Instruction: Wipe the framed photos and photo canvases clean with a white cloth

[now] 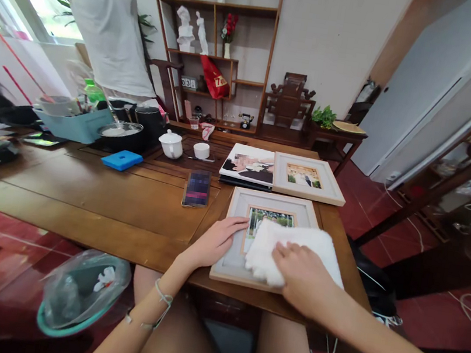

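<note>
A light wood picture frame [231, 264] with a wide pale mat and a small photo lies flat near the table's front edge. My left hand [218, 239] rests on the frame's left side, fingers stretched out over the mat. On the frame's right half, a fluffy white cloth [318, 245] covers part of the photo. My right hand [298, 271] presses on this cloth with its fingers bent into it.
Behind lie a second picture frame [333, 186] and a photo album [246, 166]. A phone [196, 188], blue sponge [121, 160], lidded white cup [170, 144] and black pot [120, 137] stand leftward on the wooden table [147, 204]. Below is a lined bin [82, 295]. A person [111, 28] stands behind.
</note>
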The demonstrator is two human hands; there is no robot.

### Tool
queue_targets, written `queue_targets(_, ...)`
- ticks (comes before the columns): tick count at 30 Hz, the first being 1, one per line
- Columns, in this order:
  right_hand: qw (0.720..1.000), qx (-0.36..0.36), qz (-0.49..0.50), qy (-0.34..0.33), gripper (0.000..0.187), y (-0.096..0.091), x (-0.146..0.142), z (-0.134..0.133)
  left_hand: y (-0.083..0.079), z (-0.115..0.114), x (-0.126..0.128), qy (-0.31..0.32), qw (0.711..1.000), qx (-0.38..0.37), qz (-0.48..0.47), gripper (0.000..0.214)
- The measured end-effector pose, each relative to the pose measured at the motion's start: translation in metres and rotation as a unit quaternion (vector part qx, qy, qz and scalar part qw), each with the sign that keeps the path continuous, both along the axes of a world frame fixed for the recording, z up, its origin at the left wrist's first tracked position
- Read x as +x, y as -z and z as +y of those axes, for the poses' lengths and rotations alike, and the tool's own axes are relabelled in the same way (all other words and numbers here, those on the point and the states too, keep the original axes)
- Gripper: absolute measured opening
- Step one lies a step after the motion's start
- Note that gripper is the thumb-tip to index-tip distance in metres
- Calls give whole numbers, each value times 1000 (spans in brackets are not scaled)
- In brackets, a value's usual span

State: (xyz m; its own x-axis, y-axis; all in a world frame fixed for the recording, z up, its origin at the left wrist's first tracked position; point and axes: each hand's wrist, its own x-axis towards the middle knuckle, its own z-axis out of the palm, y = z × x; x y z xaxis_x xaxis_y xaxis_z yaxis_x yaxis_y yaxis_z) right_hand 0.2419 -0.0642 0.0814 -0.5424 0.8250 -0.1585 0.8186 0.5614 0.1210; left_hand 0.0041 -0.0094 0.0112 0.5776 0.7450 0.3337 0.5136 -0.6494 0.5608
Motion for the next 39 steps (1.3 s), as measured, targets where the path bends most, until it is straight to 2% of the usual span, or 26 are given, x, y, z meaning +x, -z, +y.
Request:
queue_targets(3, 995, -55, 55, -66, 54, -8, -10, -36, 1, 0, 0, 0, 1000, 0, -3, 52)
queue_targets(6, 989, -61, 105, -82, 61, -5, -7, -34, 2, 1, 0, 1, 1000, 0, -6, 51)
queue_targets(9, 993, -15, 109, -36, 63, 9, 7, 1, 3, 1, 0, 2, 1000, -1, -6, 53)
queue_targets(14, 987, 126, 75, 68, 59, 25, 40, 74, 1, 1, -1, 4, 1000, -3, -10, 57)
queue_targets(17, 981, 166, 40, 93, 64, 23, 44, 90, 0, 0, -1, 5, 1000, -2, -8, 55)
queue_targets(20, 985, 155, -2, 80, 60, 16, 26, 75, 0, 0, -1, 3, 1000, -4, -4, 51)
queue_targets(23, 994, 91, -25, 56, 45, 6, -5, 42, 1, 0, 1, -5, 1000, -5, -15, 45)
queue_targets(26, 999, 21, -22, -17, 39, -2, -36, 9, 3, 2, 1, -10, 999, -7, -30, 43)
queue_targets(30, 993, 15, 30, -115, 25, -6, -58, -16, 5, 4, 1, 0, 999, -16, -35, 44)
queue_targets(34, 985, -2, 40, -166, 27, -9, -48, -27, 4, 3, 1, -1, 1000, -14, -21, 46)
queue_targets(36, 989, -17, 32, -143, 32, -12, -32, -30, 4, 2, 0, -1, 1000, -7, -13, 46)
queue_targets(39, 997, -28, 24, -66, 36, -15, -2, -28, 4, 1, -1, 4, 1000, 2, -3, 45)
